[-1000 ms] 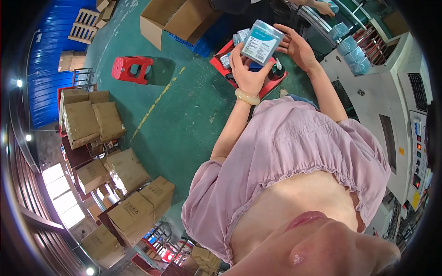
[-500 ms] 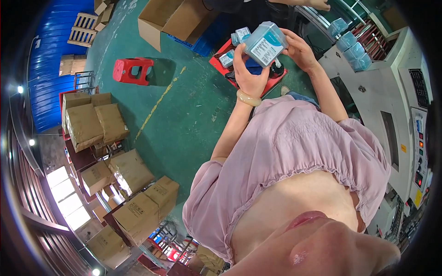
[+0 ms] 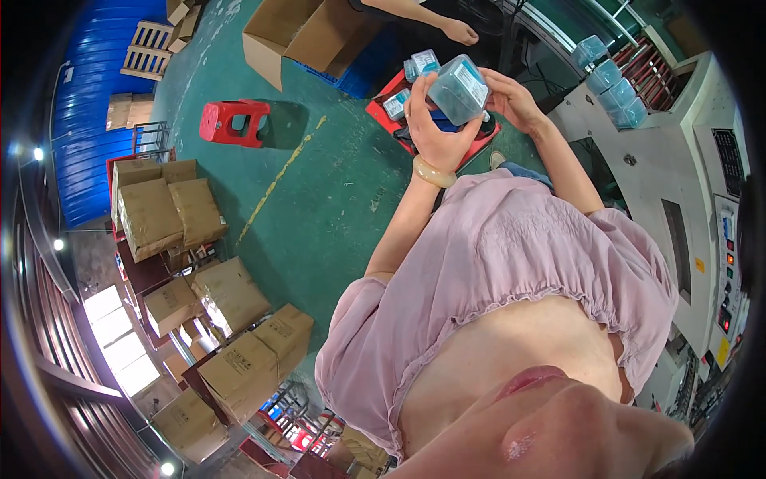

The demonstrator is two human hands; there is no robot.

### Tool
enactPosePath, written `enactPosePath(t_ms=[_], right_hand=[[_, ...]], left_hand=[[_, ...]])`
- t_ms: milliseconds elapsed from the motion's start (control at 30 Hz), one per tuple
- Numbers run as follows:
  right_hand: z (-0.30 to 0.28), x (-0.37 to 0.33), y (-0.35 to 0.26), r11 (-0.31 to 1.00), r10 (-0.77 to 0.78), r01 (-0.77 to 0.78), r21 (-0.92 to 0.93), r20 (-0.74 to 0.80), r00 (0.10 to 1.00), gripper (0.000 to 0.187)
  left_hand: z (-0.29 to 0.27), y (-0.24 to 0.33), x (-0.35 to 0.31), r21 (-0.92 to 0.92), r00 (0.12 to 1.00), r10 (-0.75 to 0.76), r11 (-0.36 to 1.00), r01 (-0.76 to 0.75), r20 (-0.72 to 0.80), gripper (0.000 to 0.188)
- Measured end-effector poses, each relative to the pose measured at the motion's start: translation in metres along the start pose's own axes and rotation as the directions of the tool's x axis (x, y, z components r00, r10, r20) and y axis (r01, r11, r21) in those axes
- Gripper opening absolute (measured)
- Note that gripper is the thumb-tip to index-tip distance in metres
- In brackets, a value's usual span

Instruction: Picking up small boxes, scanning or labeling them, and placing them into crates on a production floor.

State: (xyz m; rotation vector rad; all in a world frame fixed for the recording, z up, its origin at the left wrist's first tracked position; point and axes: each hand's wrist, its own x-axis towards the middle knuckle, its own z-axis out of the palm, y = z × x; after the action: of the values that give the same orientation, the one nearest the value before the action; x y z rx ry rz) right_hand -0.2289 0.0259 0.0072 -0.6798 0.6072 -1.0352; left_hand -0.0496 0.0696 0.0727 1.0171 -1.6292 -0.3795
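My left hand [image 3: 440, 142], a pale bangle at its wrist, grips a clear plastic box [image 3: 455, 100] from its left and near sides. The box is tilted, and a white and teal label shows on its upper right face. At the box's right side, my right hand [image 3: 517, 102] holds it with bent fingers, partly hidden behind the edge. Below sits a red stand [image 3: 481, 147], mostly covered by my hands. Smaller labelled boxes lie on it: one box [image 3: 396, 103] beside my left fingers, and another box [image 3: 426, 61] farther back.
A co-worker's hand [image 3: 460, 32] reaches in at the far side. An open carton [image 3: 315, 36] rests on a blue crate [image 3: 351, 78]. Clear boxes [image 3: 614, 94] line the machine [image 3: 638, 152] at right. A red stool [image 3: 233, 124] and stacked cartons [image 3: 159, 211] stand at left.
Between my hands the box has turned, so its label now faces up and right instead of toward me. The co-worker's hand has moved left and nearer.
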Motion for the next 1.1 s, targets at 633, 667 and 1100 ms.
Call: enactPosePath(t_ms=[633, 667, 1100], right_hand=[[0.041, -0.022, -0.048, 0.342, -0.647, 0.693, -0.635, 0.376, 0.664, 0.064], [0.041, -0.023, -0.045, 0.413, -0.66, 0.689, -0.596, 0.325, 0.677, 0.064], [-0.006, -0.033, -0.059, 0.465, -0.562, 0.48, -0.744, 0.171, 0.809, 0.08]], left_hand=[[0.03, -0.03, 0.008, 0.093, 1.0, -0.02, 0.995, 0.02, 0.005, 0.085], [0.032, -0.028, 0.012, 0.094, 1.0, -0.02, 0.995, 0.02, 0.006, 0.085], [0.051, -0.052, 0.039, 0.269, 0.752, 0.655, 0.712, -0.649, 0.079, 0.052]])
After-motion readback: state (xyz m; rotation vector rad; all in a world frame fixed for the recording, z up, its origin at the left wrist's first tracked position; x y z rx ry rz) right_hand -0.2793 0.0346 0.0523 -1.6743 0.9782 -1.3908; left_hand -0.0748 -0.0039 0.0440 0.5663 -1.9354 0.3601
